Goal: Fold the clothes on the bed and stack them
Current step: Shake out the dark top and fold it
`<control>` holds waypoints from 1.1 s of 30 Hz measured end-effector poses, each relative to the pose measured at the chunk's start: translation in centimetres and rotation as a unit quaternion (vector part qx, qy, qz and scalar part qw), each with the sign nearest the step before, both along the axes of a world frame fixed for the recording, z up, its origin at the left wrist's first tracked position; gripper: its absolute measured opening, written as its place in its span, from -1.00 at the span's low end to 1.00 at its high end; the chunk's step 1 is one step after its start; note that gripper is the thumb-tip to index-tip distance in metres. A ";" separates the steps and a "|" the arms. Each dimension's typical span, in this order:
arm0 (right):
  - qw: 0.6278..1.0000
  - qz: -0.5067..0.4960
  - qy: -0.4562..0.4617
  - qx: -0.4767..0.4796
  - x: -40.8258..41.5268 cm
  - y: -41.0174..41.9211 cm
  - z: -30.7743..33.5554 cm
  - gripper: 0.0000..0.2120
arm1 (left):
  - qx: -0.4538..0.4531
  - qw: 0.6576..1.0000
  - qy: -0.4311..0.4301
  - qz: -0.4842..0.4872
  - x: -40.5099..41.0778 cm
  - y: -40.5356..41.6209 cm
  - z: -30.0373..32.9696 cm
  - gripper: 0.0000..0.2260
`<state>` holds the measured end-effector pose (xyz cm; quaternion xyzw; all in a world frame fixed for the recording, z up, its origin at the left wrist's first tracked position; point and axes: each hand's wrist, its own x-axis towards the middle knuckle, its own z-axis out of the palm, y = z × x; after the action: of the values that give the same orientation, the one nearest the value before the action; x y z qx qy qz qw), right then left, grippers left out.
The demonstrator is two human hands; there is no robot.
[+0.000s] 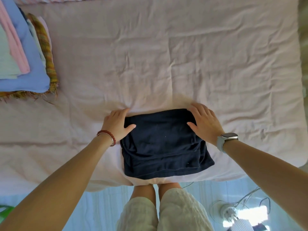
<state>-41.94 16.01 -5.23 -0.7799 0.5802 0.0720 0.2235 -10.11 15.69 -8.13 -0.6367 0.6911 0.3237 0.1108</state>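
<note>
Clothes first: one dark navy garment (164, 144), already folded into a chunky rectangle, sits low in the middle of the frame on the bed (166, 55), right by the near edge. Left hand (116, 126) is on its upper left corner, thumb lying on top of the fabric and the fingers (120, 112) curling around the far edge, so it's got a loose hold of that corner. Right hand (205, 122) mirrors it on the upper right corner, fingers fairly straight and spread, thumb on the cloth, more pressing than grabbing. Can't tell how far the fingertips tuck under.

Moving outward: red bead bracelet (108, 136) on the left wrist, a watch (227, 139) with a pale strap on the right wrist. Bed sheet is pale pink and pretty wrinkled.

Upper left of the frame has one stack of folded clothes (21, 52), well apart from the navy piece. I count roughly six layers: mint, pink, blue, white, a plaid fringed one, maybe one more underneath.

Bottom of the frame: the person's two legs in light shorts (166, 212) against the bed, and one small fan (228, 212) with a cord on the floor, lower right.
</note>
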 end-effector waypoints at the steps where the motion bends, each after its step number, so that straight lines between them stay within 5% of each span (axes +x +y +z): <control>1: 0.999 -0.028 0.002 0.045 0.4 -0.7 -0.1 -0.43 | 0.033 0.999 -0.002 0.016 -0.1 -0.6 0.0 -0.43; 5: 0.983 -0.010 0.073 0.170 0.9 -3.4 -0.6 -0.57 | 0.120 0.990 0.057 0.048 -0.4 -2.4 -0.3 -0.58; 8: 0.975 -0.051 0.035 0.213 0.8 -4.3 0.1 -0.68 | 0.154 0.983 0.079 0.057 -0.2 -3.1 0.0 -0.70; 13: 0.968 -0.203 -0.046 0.140 0.3 -5.9 1.5 -0.72 | 0.056 0.975 0.137 0.167 -0.4 -6.4 2.0 -0.77; 17: 0.870 -0.407 -0.250 0.122 0.9 -9.1 2.0 -0.56 | -0.036 0.908 0.251 0.335 -1.4 -9.7 3.5 -0.69; 19: 0.834 -0.447 -0.272 0.174 1.1 -9.5 1.7 -0.44 | 0.007 0.890 0.265 0.372 -1.3 -9.8 3.4 -0.67; 21: 0.823 -0.458 -0.261 0.212 1.2 -8.8 0.9 -0.41 | 0.048 0.892 0.286 0.346 -1.1 -8.7 2.5 -0.85; 28: 0.895 -0.382 -0.124 0.195 2.4 -5.9 1.4 -0.58 | 0.039 0.853 0.283 0.438 -1.4 -3.8 0.3 -0.61; 33: 0.892 -0.315 -0.264 0.188 8.2 -5.3 4.7 -0.72 | -0.037 0.821 0.305 0.481 -1.0 -2.1 2.1 -0.82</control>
<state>-33.73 10.68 -0.54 -0.4901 0.6908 -0.1030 0.5215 -11.09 13.58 -5.98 -0.7608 0.3071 0.4874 -0.2988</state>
